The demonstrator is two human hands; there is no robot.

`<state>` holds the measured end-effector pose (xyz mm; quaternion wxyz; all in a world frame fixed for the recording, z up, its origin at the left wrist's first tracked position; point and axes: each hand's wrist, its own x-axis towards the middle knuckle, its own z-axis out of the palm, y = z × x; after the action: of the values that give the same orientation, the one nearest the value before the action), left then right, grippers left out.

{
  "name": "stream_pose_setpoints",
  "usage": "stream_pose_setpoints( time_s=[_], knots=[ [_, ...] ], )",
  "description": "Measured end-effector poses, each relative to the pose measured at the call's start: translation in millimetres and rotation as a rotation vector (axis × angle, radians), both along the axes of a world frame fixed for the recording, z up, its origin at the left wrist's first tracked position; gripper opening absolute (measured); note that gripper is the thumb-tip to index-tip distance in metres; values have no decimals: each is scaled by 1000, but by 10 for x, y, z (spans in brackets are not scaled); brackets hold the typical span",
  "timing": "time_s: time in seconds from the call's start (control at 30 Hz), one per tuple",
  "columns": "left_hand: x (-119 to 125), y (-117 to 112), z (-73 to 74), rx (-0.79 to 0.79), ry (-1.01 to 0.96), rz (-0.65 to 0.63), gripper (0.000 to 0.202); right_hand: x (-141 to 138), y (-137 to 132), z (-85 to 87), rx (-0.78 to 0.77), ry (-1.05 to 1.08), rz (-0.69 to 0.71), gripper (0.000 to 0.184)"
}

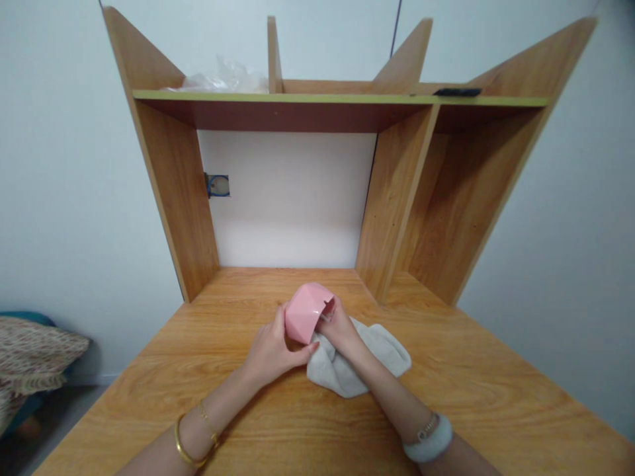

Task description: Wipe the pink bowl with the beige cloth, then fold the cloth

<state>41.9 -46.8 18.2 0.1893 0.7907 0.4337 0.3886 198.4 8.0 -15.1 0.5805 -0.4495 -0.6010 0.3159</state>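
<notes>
A pink faceted object [306, 311] with an opening on its right side is held just above the wooden desk [496, 390]. My left hand [272, 350] wraps round its left and lower side. My right hand [342, 328] is closed at the opening, fingers pressed against or into it with part of a grey-white cloth [384, 354]. The rest of the cloth lies crumpled on the desk under my right wrist.
A wooden hutch [397, 198] with side panels and an upper shelf stands at the back of the desk. A clear plastic bag [225, 78] and a dark flat item [456, 92] lie on the shelf. A patterned fabric [34, 350] is at the far left.
</notes>
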Motion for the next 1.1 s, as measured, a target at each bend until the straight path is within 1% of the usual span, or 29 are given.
stream_pose_setpoints(
  time_s=[0.13,0.2,0.27,0.37,0.5,0.67,0.77,0.93,1.03,1.1],
  knots=[
    [-5,4,-3,1,6,16,68,44,-13,7,-39,-51,-96,77],
    [-9,2,-5,-2,27,22,71,84,-35,37,-82,-110,-131,85],
    [-10,-2,-8,-10,69,23,75,127,-71,91,-111,-189,-148,90],
    [-8,-4,-10,-23,99,24,77,168,-152,198,-106,-326,-199,87],
    [-13,15,-9,-24,19,21,69,165,-265,323,-37,-457,-278,77],
    [-19,39,10,-29,-11,34,67,155,-331,382,13,-630,-380,71],
    [-17,22,42,-9,50,53,70,162,-349,391,3,-694,-382,71],
    [-37,-5,53,106,285,80,83,157,-396,417,3,-765,-346,75],
    [-67,8,30,173,314,108,83,155,-410,422,21,-755,-274,76],
    [-86,24,13,182,304,106,84,160,-407,416,37,-722,-212,78]
  ],
)
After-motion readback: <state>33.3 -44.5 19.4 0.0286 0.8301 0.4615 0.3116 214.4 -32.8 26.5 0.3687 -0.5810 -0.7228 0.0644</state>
